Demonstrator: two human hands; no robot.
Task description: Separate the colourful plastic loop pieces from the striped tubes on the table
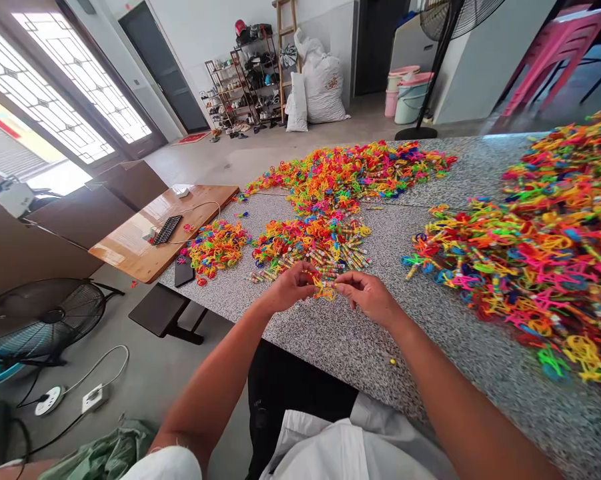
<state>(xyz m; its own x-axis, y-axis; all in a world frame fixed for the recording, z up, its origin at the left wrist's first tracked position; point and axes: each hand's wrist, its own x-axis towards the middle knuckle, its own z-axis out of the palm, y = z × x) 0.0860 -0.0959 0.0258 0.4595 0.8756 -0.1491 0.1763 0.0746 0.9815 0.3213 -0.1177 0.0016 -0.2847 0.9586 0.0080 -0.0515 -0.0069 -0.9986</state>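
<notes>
My left hand [293, 288] and my right hand [369, 295] meet above the near edge of a speckled stone table [325, 340]. Between their fingertips is a small yellow looped plastic piece [325, 291], with a short pale section near the right fingers; its exact kind is too small to tell. Both hands are closed in a pinch on it. Just beyond them lies a pile of bright plastic pieces [300, 237], with several slim printed tubes [353, 255] along its near side. A tiny yellow bead-like bit [393, 361] rests by my right forearm.
A large multicoloured heap [540, 253] covers the table's right side, another pile [350, 173] its far side, and a smaller one [219, 245] the left, beside a dark phone [184, 273]. A wooden table [200, 197] adjoins. A floor fan [53, 317] stands lower left.
</notes>
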